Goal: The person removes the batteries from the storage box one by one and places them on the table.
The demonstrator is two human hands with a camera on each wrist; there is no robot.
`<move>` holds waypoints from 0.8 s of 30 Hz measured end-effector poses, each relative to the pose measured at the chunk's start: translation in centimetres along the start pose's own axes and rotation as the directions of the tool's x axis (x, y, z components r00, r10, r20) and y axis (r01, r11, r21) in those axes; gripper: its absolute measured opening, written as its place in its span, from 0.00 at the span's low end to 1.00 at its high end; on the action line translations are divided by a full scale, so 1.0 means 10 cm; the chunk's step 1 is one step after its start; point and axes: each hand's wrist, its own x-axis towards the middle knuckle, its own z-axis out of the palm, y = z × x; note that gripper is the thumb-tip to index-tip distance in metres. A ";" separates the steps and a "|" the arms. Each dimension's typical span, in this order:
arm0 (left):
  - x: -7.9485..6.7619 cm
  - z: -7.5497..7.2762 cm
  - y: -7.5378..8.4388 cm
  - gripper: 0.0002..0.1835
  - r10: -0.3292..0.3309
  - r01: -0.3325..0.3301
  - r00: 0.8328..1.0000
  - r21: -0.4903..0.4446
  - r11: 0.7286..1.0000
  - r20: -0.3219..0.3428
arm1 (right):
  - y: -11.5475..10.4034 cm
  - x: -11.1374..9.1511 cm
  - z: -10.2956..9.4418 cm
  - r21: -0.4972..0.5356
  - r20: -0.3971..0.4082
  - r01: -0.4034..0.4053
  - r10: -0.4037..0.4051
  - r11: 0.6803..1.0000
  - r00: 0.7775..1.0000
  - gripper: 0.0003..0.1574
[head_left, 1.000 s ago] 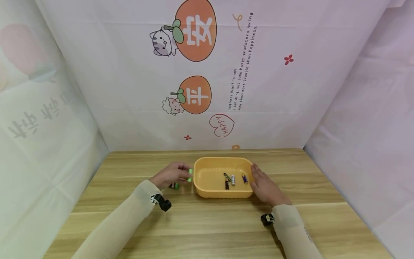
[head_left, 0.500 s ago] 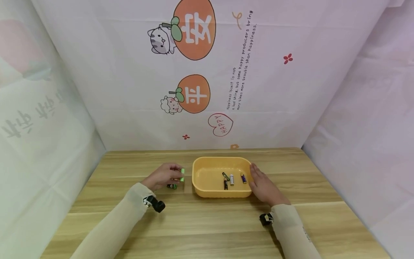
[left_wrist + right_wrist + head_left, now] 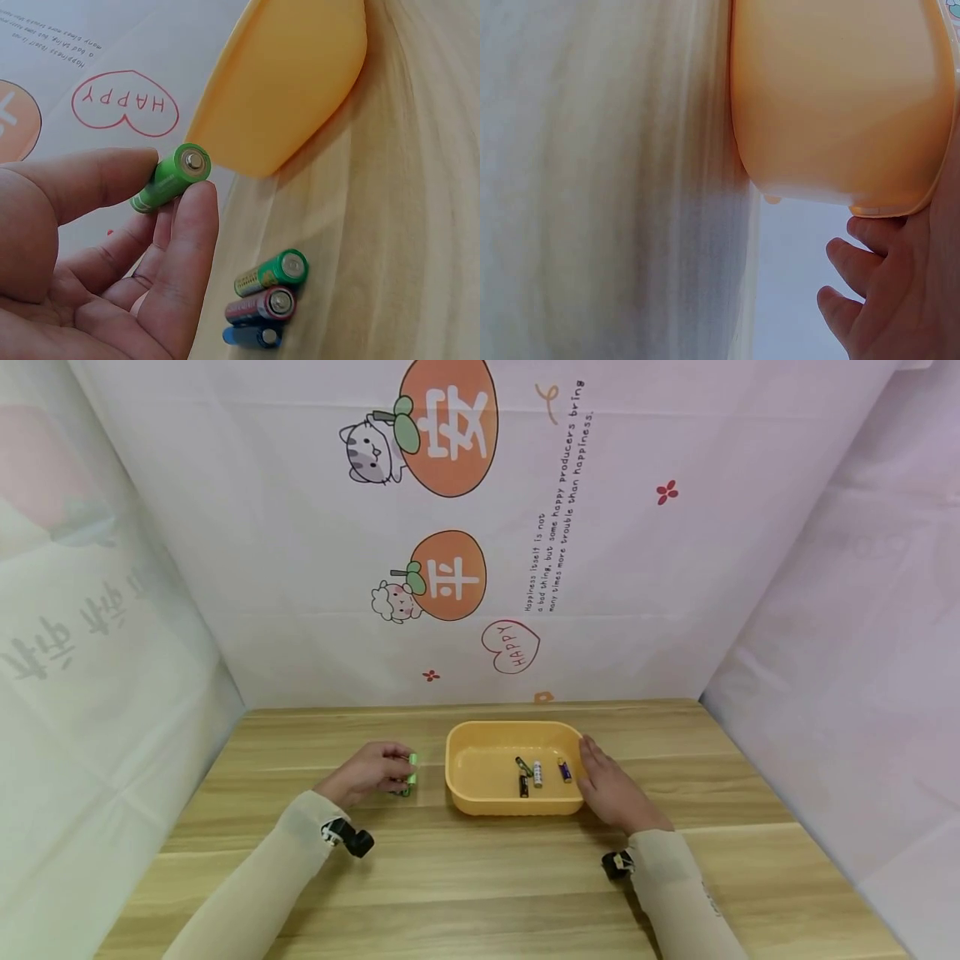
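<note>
My left hand (image 3: 367, 772) pinches a light green battery (image 3: 169, 181) between thumb and fingertips, left of the yellow plastic bin (image 3: 517, 808). Below it, side by side on the table, lie a green-and-gold battery (image 3: 271, 273), a dark red battery (image 3: 260, 306) and a blue battery (image 3: 252, 336); the left hand partly hides this group in the head view. With fingers extended, my right hand (image 3: 617, 789) rests against the bin's right side. Inside the bin are several batteries, among them a white battery (image 3: 537, 774), a black battery (image 3: 523, 787) and a purple-blue battery (image 3: 564, 770).
A wood-grain table (image 3: 480, 877) carries everything. Behind it rises a white printed cloth (image 3: 600, 643), and similar cloth hangs at both sides. A small black camera (image 3: 348, 838) is strapped to the left wrist, another camera (image 3: 618, 865) to the right.
My left hand, holding the light green battery, has moved left from the bin's edge to above the loose batteries. The right hand has stayed against the bin.
</note>
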 end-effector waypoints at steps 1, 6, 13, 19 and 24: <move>-0.01 0.00 -0.01 0.23 -0.003 0.003 1.000 -0.004 1.000 0.000 | 0.00 0.00 0.00 -0.001 0.001 -0.001 0.001 1.000 1.000 0.37; -0.04 -0.04 -0.03 0.24 -0.002 0.002 1.000 -0.025 1.000 -0.015 | 0.00 0.00 0.00 0.002 -0.001 0.006 -0.006 1.000 1.000 0.37; -0.09 -0.14 -0.02 0.27 0.002 -0.003 0.999 -0.018 1.000 -0.034 | 0.02 0.01 0.00 0.006 -0.001 0.006 -0.006 1.000 1.000 0.38; -0.13 -0.25 -0.06 0.27 -0.001 0.001 0.998 0.002 1.000 -0.062 | 0.03 0.01 0.00 0.008 -0.003 0.008 -0.008 1.000 1.000 0.38; -0.12 -0.33 -0.12 0.27 -0.019 0.019 0.997 0.004 1.000 -0.070 | 0.02 0.01 0.00 0.014 -0.010 0.018 -0.018 1.000 1.000 0.37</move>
